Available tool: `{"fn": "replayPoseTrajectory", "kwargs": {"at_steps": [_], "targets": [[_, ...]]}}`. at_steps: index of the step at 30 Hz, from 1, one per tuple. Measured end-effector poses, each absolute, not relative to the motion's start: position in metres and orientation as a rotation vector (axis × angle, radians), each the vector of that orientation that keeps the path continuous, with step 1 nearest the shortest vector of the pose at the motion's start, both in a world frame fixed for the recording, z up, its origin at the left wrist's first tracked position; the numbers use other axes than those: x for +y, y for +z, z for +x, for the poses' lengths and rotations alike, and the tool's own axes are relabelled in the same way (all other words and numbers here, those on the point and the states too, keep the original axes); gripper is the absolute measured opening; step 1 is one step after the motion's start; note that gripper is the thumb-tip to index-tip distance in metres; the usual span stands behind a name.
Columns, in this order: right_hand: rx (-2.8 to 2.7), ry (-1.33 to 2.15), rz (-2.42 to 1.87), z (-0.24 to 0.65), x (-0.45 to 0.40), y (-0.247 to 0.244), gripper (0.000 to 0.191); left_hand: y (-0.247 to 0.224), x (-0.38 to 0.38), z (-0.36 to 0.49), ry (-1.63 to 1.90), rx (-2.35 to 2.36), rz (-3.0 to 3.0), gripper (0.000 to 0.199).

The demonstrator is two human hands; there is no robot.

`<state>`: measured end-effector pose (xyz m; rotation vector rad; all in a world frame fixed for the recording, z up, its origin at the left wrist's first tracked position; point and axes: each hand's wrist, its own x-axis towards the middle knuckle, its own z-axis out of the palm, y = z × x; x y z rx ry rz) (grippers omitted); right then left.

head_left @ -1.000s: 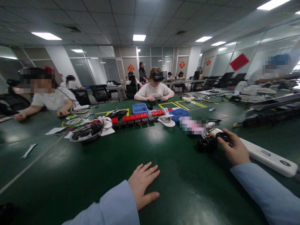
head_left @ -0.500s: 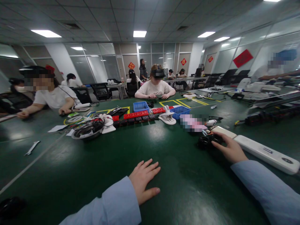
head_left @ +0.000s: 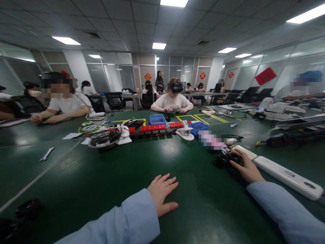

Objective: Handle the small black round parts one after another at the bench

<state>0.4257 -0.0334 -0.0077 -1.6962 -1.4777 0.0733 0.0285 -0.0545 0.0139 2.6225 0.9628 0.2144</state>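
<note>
Lowered black ring (head_left: pixel 234 158) in right hand (head_left: pixel 248 168), left hand (head_left: pixel 163 194) well apart

My right hand (head_left: pixel 248 168) covers part of a black round piece (head_left: pixel 234 158), so I can't tell how firmly my fingers have it. The underside of my left hand (head_left: pixel 162 194) is hidden against the desk (head_left: pixel 193 189). My left sleeve (head_left: pixel 129 218) runs out of view at the bottom, and my right sleeve (head_left: pixel 281 205) is cut off too. At lower left, a dark object (head_left: pixel 12 232) is cropped by the edge and too dim for me to name. A pinkish item (head_left: pixel 212 139) is pixelated, and the tangle in the metal bowl (head_left: pixel 100 146) is unclear.
</note>
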Motion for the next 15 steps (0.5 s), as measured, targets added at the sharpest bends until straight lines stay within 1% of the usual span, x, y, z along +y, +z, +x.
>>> {"fn": "replayPoseTrajectory", "kwargs": {"at_steps": [2,4,7,8,10,11,12,15], "targets": [[-1.357,0.005,-1.681,0.422,-0.039,-0.004,0.058,0.013,-0.055,0.028,0.228,0.953,2.630,0.062],[-1.258,-0.119,-1.696,0.409,-0.048,0.002,0.050,0.011,-0.055,0.027,0.252,0.937,2.635,0.063],[-1.389,-0.320,-1.670,0.363,-0.063,0.010,0.036,0.012,-0.055,0.027,0.321,0.929,2.647,0.065],[-1.535,-0.302,-1.605,0.341,-0.067,0.012,0.030,0.014,-0.056,0.027,0.355,0.924,2.654,0.060],[-2.004,-0.136,-1.444,0.292,-0.070,0.013,0.019,0.020,-0.058,0.027,0.425,0.904,2.686,0.037],[-2.193,-0.069,-1.386,0.267,-0.068,0.013,0.019,0.024,-0.060,0.026,0.454,0.894,2.713,0.027],[-2.293,-0.038,-1.374,0.244,-0.064,0.012,0.022,0.028,-0.062,0.026,0.477,0.891,2.742,0.024],[-2.399,0.037,-1.504,0.187,-0.041,0.008,0.045,0.036,-0.074,0.021,0.543,0.894,2.791,0.028]]}}
